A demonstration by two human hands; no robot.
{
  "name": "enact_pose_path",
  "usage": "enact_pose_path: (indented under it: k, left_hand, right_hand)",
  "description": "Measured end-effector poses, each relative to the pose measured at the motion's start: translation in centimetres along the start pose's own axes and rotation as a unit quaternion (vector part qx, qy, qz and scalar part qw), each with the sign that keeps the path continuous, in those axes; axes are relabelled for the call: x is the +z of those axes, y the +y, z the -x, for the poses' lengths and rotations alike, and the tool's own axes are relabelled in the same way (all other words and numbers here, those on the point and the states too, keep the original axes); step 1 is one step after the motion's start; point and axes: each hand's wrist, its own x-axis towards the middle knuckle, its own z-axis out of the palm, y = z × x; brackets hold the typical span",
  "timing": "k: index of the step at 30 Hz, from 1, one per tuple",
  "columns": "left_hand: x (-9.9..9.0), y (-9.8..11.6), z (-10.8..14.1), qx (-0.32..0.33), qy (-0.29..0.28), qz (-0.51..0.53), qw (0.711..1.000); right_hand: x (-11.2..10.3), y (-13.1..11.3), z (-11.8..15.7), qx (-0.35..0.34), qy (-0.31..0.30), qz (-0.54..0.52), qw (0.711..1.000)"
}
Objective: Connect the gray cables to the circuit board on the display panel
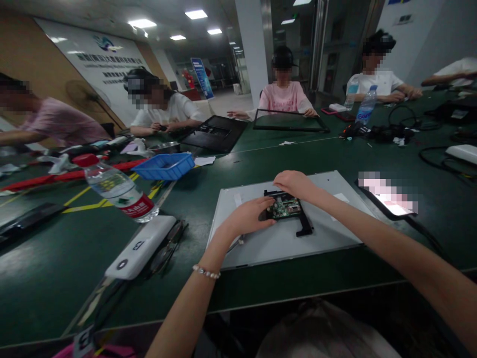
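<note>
A green circuit board [286,209] in a black plastic frame [304,223] lies on the back of a flat grey-white panel [257,248]. My left hand [251,217], with a beaded bracelet at the wrist, grips the board's left side, thumb at the near edge and fingers over the far one. At the far edge of the frame, my right hand [296,183] is closed, its fingers curled downward. What its fingertips pinch, if anything, is hidden.
Left of the panel stand a white power bank [139,248], glasses [169,247], a tilted water bottle [119,191] and a blue tray [164,166]. A lit phone [389,196] lies to the right. Several people sit across the green table [238,171], one holding a black bezel [290,129].
</note>
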Motion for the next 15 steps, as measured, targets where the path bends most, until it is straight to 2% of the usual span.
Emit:
enact_pose_path:
  k: [6,10,15]
  left_hand:
    - [0.0,-0.1,0.2,0.002,-0.001,-0.006,1.0]
    - [0.0,0.0,0.4,0.005,-0.001,0.0,1.0]
    - [-0.2,0.2,0.3,0.0,-0.003,0.007,1.0]
  right_hand:
    - [2.2,-0.5,-0.7,0.022,-0.048,-0.05,0.997]
    - [3.1,-0.3,-0.2,0.048,-0.038,-0.091,0.994]
    - [3.2,-0.2,-0.1,0.062,-0.022,-0.071,0.995]
